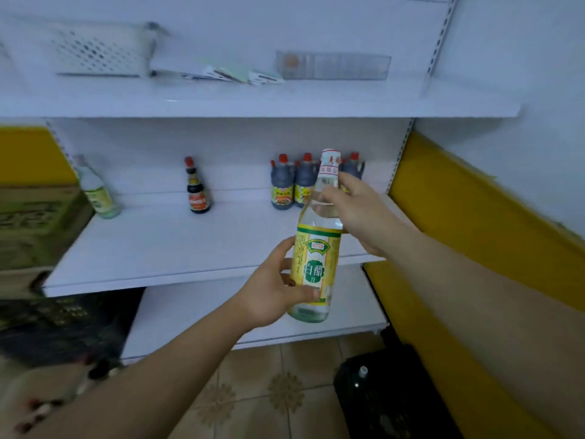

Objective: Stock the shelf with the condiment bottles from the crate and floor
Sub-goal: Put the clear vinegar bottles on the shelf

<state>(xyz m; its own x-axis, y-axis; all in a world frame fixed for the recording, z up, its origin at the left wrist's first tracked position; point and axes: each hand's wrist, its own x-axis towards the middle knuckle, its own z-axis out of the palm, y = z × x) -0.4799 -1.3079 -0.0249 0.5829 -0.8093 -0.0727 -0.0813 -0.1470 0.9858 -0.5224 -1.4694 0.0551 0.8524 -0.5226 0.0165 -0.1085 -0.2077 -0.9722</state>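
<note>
I hold a clear bottle [318, 248] with a yellow label up in front of the shelf [190, 248]. My left hand [275, 289] wraps around its bottom part, and my right hand [357, 210] grips its thin neck. The bottle is almost straight up, in the air. Behind it, dark bottles [294, 185] with red caps stand on the shelf. A black crate [389, 391] sits on the floor.

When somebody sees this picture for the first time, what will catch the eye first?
The eye goes first to the clear glass bottle with a yellow and green label, held at the centre: the left hand grips its lower part and the right hand its neck. Behind it, on the white middle shelf, a cluster of dark jugs with red caps stands at the back right.
</note>
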